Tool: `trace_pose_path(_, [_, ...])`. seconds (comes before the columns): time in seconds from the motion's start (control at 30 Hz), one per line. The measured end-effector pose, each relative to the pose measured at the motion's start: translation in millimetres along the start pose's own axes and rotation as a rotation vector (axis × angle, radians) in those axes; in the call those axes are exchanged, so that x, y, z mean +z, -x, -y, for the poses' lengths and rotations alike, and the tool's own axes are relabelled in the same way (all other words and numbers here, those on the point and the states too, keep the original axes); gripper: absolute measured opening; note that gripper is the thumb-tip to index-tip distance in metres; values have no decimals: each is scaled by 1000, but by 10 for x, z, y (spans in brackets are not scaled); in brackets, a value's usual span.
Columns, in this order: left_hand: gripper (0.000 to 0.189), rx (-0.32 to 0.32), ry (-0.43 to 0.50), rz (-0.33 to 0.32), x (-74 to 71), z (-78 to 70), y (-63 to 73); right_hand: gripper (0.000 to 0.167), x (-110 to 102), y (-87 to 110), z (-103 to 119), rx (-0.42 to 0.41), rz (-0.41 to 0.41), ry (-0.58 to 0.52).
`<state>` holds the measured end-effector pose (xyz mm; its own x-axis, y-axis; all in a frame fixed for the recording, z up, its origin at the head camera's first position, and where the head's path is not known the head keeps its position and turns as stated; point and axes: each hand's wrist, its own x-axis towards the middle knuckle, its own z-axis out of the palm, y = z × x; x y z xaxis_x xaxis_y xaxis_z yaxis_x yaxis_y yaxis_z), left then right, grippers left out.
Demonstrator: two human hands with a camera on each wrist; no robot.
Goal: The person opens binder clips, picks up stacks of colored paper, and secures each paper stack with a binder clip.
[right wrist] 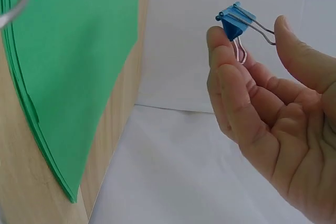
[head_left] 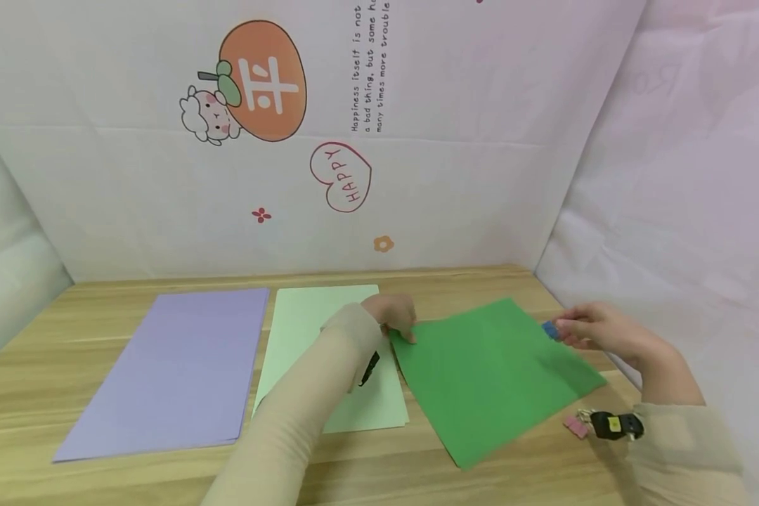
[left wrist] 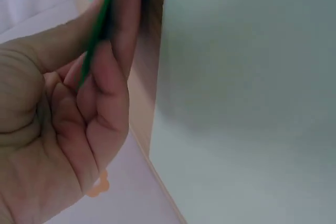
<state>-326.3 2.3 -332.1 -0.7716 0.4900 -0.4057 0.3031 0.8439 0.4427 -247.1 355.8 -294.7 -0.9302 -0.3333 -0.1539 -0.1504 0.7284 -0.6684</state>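
Observation:
A stack of green paper sheets (head_left: pixel 481 379) lies turned at an angle on the right half of the table. My left hand (head_left: pixel 392 314) pinches its left corner between thumb and fingers; the left wrist view shows the green edge (left wrist: pixel 96 40) held there. Near the stack's far right edge, my right hand (head_left: pixel 601 329) holds a blue binder clip (right wrist: pixel 237 20) by its wire handles, between thumb and fingers. The clip is apart from the paper in the right wrist view, where several layered sheet edges show along the stack's side.
Pale green paper (head_left: pixel 316 309) lies under my left forearm, and purple paper (head_left: pixel 171 365) lies farther left. Pink binder clips (head_left: pixel 577 425) rest on the wooden table (head_left: pixel 379 471) near my right wrist. White cloth walls (head_left: pixel 455 190) stand behind and at both sides.

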Motion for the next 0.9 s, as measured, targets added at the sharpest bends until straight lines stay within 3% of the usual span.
trace_pose_path(0.17, [42, 2, 243, 42, 13, 111, 106, 50, -15, -16, 3, 17, -51, -67])
trace_pose_path(0.33, [48, 28, 363, 101, 15, 243, 247, 56, -3, -24, 0, -10, -82, -162])
trace_pose_path(0.53, [48, 66, 500, 100, 5, 367, 396, 61, 10, -23, 18, -51, -102, -237])
trace_pose_path(0.63, [35, 43, 527, 75, 7, 407, 436, 60, 16, -15, 26, -46, -122, -236])
trace_pose_path(0.73, [9, 8, 552, 35, 12, 433, 476, 59, 17, -5, 33, -38, -143, -220])
trace_pose_path(0.83, [38, -2, 581, 1, 15, 457, 518, 57, 13, -8, 47, -37, -157, -211])
trace_pose_path(0.9, [43, 11, 597, -21, 18, 473, 547, 57, 5, -14, 58, -48, -163, -209])
